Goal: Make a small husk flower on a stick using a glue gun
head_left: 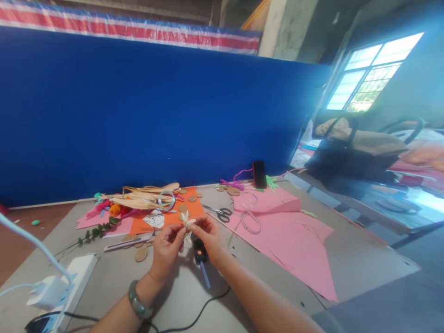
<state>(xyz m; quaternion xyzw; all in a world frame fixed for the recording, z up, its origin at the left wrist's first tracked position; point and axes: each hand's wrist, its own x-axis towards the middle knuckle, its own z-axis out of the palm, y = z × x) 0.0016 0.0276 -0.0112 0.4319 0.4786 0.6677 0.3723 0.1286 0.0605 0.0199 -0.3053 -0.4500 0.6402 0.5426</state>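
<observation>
Both hands meet over the grey table (114,273) and pinch a small pale leaf-like craft piece (186,219). My left hand (167,247) has its fingers closed on the piece's left side; a green bangle sits on that wrist. My right hand (208,233) pinches the same piece from the right. A black glue gun (200,253) with a blue tip lies on the table right below the hands, its black cord trailing toward me.
Orange paper (169,217) with brown discs and dried leaves (145,196) lies behind the hands. Scissors (220,212), pink paper sheets (294,240), a dark phone (259,174), a green sprig (93,233), a white power strip (74,277) at left. Blue wall behind.
</observation>
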